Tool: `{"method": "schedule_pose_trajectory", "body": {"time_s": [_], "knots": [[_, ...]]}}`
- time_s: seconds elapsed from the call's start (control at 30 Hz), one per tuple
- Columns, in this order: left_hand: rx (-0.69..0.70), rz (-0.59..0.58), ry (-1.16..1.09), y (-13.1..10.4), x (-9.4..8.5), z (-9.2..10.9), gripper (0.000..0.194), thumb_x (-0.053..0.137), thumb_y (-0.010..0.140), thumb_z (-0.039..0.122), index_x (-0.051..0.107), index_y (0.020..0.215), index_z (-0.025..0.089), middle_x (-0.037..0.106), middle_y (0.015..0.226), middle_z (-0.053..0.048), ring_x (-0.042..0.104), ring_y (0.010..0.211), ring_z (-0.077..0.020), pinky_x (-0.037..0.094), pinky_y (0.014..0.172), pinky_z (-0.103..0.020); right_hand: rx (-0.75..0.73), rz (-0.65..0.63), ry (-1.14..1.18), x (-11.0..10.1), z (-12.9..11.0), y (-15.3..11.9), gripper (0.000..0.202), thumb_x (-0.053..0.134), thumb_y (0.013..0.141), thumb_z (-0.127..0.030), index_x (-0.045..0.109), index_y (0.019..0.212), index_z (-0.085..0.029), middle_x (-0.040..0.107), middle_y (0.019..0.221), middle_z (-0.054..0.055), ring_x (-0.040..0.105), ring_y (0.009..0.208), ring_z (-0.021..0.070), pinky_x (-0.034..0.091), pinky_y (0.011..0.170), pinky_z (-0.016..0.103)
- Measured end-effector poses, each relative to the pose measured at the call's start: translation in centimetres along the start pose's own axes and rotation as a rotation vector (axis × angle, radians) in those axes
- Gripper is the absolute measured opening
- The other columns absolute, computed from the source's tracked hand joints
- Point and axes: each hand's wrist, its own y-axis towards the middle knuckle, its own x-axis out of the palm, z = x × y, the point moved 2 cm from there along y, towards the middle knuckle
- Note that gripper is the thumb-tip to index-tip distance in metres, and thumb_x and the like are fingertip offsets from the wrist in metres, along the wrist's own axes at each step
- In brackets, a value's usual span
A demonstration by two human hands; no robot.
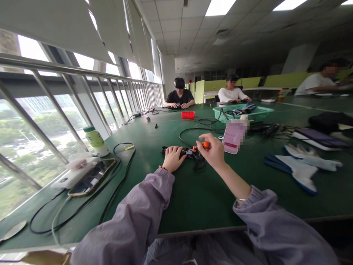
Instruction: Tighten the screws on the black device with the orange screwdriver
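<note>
On the dark green, smooth surface (198, 206), a black, elongated device (180, 152) lies crosswise beneath the left hand (173, 159), the nearer one; whether that grip closes round it I cannot tell. Just right of the device, the right hand (214, 150) pinches a bright orange, rounded handle (205, 144), roughly in line with the device's long axis.

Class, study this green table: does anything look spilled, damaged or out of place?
Nothing looks plainly spilled or damaged. Slightly untidy, perhaps: the white-and-blue gloves lie splayed at the right rather than neatly stacked.
</note>
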Motion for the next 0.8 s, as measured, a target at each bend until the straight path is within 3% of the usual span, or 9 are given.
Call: {"method": "schedule_pose_trajectory", "body": {"time_s": [0.17,0.4,0.6,0.73,0.8], "knots": [[0.001,-0.007,-0.003,0.04,-0.03,0.07,0.041,0.043,0.087,0.045,0.05,0.12,0.021,0.053,0.115,-0.008,0.042,0.111,-0.0243,0.029,0.101,-0.042,-0.02,0.007,0.066,0.19,0.26,-0.08,0.029,0.052,0.075,-0.025,0.051,0.104,-0.018,0.059,0.077,0.002,0.053,0.065,0.0156,0.044,0.067,0.029],[0.051,-0.012,0.0,0.09,0.06,-0.58,0.048,0.047,0.084,0.048,0.047,0.124,0.021,0.053,0.117,-0.008,0.042,0.113,-0.0244,0.023,0.106,-0.043,0.094,-0.021,0.005,0.17,0.76,-0.05,0.016,0.053,0.08,-0.037,0.056,0.083,-0.021,0.055,0.059,-0.002,0.052,0.054,0.0139,0.041,0.057,0.026],[0.065,-0.013,0.008,0.28,-0.09,-0.87,0.047,0.05,0.083,0.049,0.049,0.122,0.024,0.055,0.114,-0.006,0.044,0.111,-0.0234,0.02,0.107,-0.043,0.054,0.018,0.097,0.23,0.84,-0.14,0.032,0.051,0.076,-0.027,0.049,0.107,-0.02,0.06,0.077,0.001,0.056,0.065,0.0156,0.045,0.066,0.029],[0.048,0.009,0.033,0.29,-0.29,-0.72,0.046,0.051,0.081,0.05,0.052,0.119,0.025,0.056,0.109,-0.006,0.046,0.107,-0.0236,0.027,0.101,-0.04,0.085,-0.031,0.033,0.22,0.68,-0.09,0.016,0.053,0.079,-0.035,0.056,0.087,-0.021,0.057,0.063,-0.001,0.053,0.054,0.0135,0.041,0.057,0.026],[0.045,0.023,0.046,0.28,-0.32,-0.66,0.046,0.053,0.08,0.05,0.053,0.118,0.025,0.057,0.108,-0.006,0.046,0.105,-0.0237,0.028,0.1,-0.04,0.092,-0.052,0.01,0.22,0.65,-0.09,0.017,0.051,0.081,-0.037,0.057,0.077,-0.021,0.058,0.06,-0.001,0.053,0.053,0.0131,0.039,0.054,0.025]]}}
